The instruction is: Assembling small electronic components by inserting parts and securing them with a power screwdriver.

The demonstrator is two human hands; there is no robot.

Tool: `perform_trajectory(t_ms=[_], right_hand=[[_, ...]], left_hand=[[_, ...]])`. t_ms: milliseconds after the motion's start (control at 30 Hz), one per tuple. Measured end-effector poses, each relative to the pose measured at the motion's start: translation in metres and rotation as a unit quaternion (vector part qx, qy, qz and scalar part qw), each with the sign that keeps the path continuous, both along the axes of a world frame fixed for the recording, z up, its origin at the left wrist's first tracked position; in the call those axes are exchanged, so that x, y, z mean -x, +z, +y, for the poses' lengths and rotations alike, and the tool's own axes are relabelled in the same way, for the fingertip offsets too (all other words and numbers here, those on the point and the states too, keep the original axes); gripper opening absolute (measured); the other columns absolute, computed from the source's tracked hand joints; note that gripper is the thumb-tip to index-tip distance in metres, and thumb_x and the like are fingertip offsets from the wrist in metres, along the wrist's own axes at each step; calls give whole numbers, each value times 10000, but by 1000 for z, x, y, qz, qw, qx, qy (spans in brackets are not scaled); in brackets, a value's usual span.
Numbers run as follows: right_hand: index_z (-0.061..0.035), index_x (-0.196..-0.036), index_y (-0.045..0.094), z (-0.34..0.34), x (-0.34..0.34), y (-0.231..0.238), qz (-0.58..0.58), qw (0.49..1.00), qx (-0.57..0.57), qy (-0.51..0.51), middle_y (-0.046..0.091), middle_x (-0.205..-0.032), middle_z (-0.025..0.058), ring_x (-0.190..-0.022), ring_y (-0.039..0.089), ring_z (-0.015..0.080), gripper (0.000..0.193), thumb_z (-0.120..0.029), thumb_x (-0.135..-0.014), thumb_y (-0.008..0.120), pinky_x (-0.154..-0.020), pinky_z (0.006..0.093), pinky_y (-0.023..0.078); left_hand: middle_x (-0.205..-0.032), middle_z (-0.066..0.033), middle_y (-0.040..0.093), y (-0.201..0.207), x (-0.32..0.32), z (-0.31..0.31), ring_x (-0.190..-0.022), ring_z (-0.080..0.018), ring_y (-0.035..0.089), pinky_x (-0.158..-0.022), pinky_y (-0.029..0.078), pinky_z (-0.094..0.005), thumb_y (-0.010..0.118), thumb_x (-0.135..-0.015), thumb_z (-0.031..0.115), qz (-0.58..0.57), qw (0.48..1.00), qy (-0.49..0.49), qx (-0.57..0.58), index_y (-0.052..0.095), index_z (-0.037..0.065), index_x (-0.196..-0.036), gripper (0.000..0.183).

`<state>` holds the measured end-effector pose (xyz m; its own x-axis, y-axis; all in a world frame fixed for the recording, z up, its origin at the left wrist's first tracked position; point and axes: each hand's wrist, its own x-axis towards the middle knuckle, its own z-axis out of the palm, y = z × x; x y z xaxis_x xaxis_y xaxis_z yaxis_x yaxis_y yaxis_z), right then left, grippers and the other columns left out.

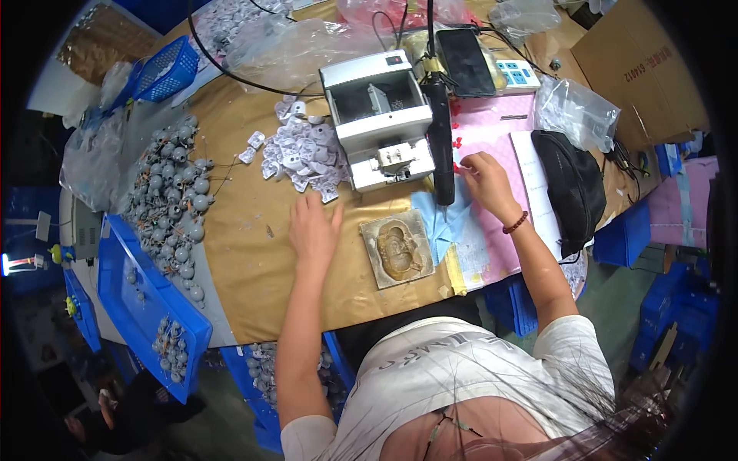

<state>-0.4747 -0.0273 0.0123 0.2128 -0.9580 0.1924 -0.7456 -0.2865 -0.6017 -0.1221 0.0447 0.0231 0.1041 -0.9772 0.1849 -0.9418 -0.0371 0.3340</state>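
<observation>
a brown-covered table [246,269] carries a grey-white machine [388,123] near its middle, with a long heap of grey balls [165,192] to the left. smaller, a heap of white pieces [296,150] lies just left of the machine, and a square mould [397,247] sits in front of it. the left hand [314,234] is loose, thumb apart, fingertips beside the white pieces. the right hand [490,186] reaches a tiny red piece [458,167]; whether it is pinched, i cannot tell.
</observation>
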Motion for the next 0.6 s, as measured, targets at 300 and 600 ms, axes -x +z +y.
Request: perform_trajectory(t_ms=[300,600], right_hand=[[-25,-964,660,2,-1,-17,-58,998,-14,-31,651,-908,107,-813,637,246,118,-26,-848,686,-731,351,527],[-24,-874,645,45,-61,38,-221,946,27,235,669,-892,87,-789,636,223,137,43,-799,737,-714,320,508]], left_hand=[[-984,-163,600,-24,0,-2,-941,-372,589,-794,505,-462,738,-827,95,179,983,-4,26,607,32,-1003,228],[-1050,-92,638,3,60,73,-1090,-343,556,-947,469,-408,777,-788,70,226,936,-269,-25,666,68,-1040,276]])
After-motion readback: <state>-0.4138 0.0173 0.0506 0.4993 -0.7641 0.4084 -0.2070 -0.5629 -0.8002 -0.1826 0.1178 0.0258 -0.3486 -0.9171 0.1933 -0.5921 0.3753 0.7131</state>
